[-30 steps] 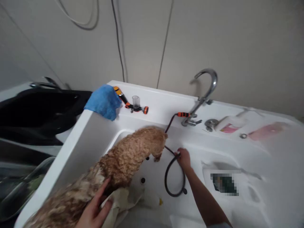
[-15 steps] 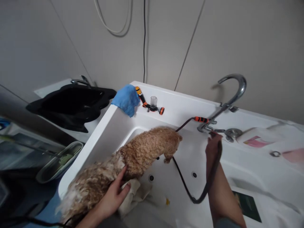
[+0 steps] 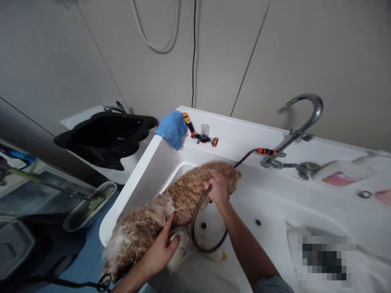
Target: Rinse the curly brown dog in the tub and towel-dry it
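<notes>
Since half a second ago, right hand (image 3: 218, 188) has swung from beside the tap onto the dog (image 3: 171, 207), grip closed round the dark rubber hose (image 3: 195, 219), which loops below. Left hand (image 3: 161, 252) lies flat, fingers spread, on the flank. Coat curly, tan, wet and matted rearward. Dog stands mid-frame in the glossy white tub (image 3: 143, 175); chrome tap (image 3: 301, 126) upper right.

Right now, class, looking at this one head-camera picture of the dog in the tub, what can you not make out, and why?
- Dog's face: hidden under the right hand.
- Hose end: covered by that hand's grip.
- Left hand's palm: pressed into the fur; forearm cut by the bottom edge.
- Flat item on the tub ledge, lower right: pixelated.
- Bottle label: too blurred to read.
</notes>
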Available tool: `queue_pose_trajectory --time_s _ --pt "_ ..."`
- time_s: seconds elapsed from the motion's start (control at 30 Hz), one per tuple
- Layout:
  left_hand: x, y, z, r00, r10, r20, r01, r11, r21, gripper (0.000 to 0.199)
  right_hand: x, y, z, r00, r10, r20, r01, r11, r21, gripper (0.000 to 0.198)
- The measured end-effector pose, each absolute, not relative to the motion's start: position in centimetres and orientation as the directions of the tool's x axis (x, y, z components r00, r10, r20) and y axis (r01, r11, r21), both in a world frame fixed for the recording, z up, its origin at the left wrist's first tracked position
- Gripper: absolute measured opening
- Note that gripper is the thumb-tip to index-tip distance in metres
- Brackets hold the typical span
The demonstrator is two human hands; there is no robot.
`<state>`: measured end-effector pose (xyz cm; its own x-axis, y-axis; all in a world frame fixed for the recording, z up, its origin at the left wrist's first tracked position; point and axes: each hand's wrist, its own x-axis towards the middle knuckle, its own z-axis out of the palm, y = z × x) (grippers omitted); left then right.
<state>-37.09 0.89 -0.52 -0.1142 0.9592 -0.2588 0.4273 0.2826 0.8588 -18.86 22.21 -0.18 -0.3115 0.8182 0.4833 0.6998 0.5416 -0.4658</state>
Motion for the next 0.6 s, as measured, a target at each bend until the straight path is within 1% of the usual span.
queue_pose_trajectory --time_s 0.03,0.07,0.1,0.13,0.17,0.2,0.23,0.27,0.3,0.33,0.37,0.4,0.47,0.5,0.53,0.57,0.6 --pt "-37.1 0.8 -0.4 -0.100 0.952 -0.288 0.416 0.303 0.857 0.084 -18.7 22.6 -0.3 -0.198 0.845 0.496 0.745 0.459 -0.484 0.018" --pt "-37.1 0.7 -0.3 -0.090 0.948 -0.305 0.407 0.315 0.857 0.086 -19.0 22.6 -0.4 -0.173 0.844 0.508 0.753 0.446 -0.485 0.018" --pt "-37.1 0.7 -0.3 -0.086 0.948 -0.305 0.403 0.313 0.860 0.087 -19.5 22.3 -0.6 -0.253 0.820 0.514 0.724 0.513 -0.461 0.018" --pt "-37.0 0.7 -0.3 -0.085 0.951 -0.297 0.402 0.305 0.863 0.088 -20.2 21.9 -0.6 -0.402 0.759 0.512 0.656 0.629 -0.417 0.019" --pt "-37.0 0.7 -0.4 -0.087 0.954 -0.287 0.403 0.297 0.866 0.087 -20.9 21.4 -0.7 -0.560 0.663 0.496 0.558 0.745 -0.366 0.023" --pt "-37.1 0.6 -0.5 -0.087 0.955 -0.284 0.405 0.295 0.865 0.086 -21.4 21.1 -0.6 -0.642 0.604 0.471 0.504 0.796 -0.333 0.027" --pt "-37.1 0.5 -0.8 -0.085 0.953 -0.292 0.409 0.300 0.862 0.084 -21.6 21.0 -0.5 -0.645 0.612 0.457 0.523 0.790 -0.320 0.028" --pt "-37.2 0.3 -1.1 -0.082 0.948 -0.306 0.413 0.312 0.856 0.083 -21.7 21.0 -0.3 -0.572 0.685 0.452 0.608 0.724 -0.328 0.028" --pt "-37.3 0.1 -1.4 -0.078 0.945 -0.319 0.419 0.321 0.849 0.083 -21.6 21.2 -0.1 -0.458 0.768 0.448 0.703 0.622 -0.347 0.029" --pt "-37.4 -0.1 -1.7 -0.076 0.942 -0.328 0.423 0.328 0.845 0.083 -21.5 21.5 0.0 -0.361 0.820 0.443 0.764 0.533 -0.364 0.029" --pt "-37.6 -0.3 -2.1 -0.074 0.940 -0.332 0.423 0.331 0.843 0.084 -21.3 21.7 0.1 -0.339 0.835 0.434 0.778 0.508 -0.370 0.031" --pt "-37.7 -0.5 -2.4 -0.072 0.940 -0.334 0.420 0.333 0.844 0.085 -21.2 21.8 0.2 -0.406 0.809 0.425 0.745 0.562 -0.359 0.033" --pt "-38.1 -0.9 -3.1 -0.082 0.941 -0.329 0.410 0.333 0.849 0.083 -20.9 22.2 0.2 -0.642 0.659 0.392 0.580 0.751 -0.314 0.039" --pt "-38.2 -1.2 -3.4 -0.093 0.944 -0.316 0.405 0.326 0.854 0.082 -20.6 22.4 0.4 -0.711 0.596 0.373 0.516 0.803 -0.299 0.041" --pt "-38.4 -1.4 -3.7 -0.104 0.949 -0.297 0.403 0.313 0.860 0.080 -20.4 22.7 0.6 -0.702 0.612 0.364 0.535 0.791 -0.297 0.042" --pt "-38.6 -1.8 -4.0 -0.116 0.955 -0.272 0.404 0.295 0.866 0.078 -20.2 23.0 1.0 -0.632 0.685 0.363 0.614 0.728 -0.306 0.042" --pt "-38.7 -2.1 -4.3 -0.134 0.961 -0.243 0.406 0.277 0.871 0.075 -20.1 23.3 1.3 -0.518 0.774 0.365 0.710 0.626 -0.322 0.040"
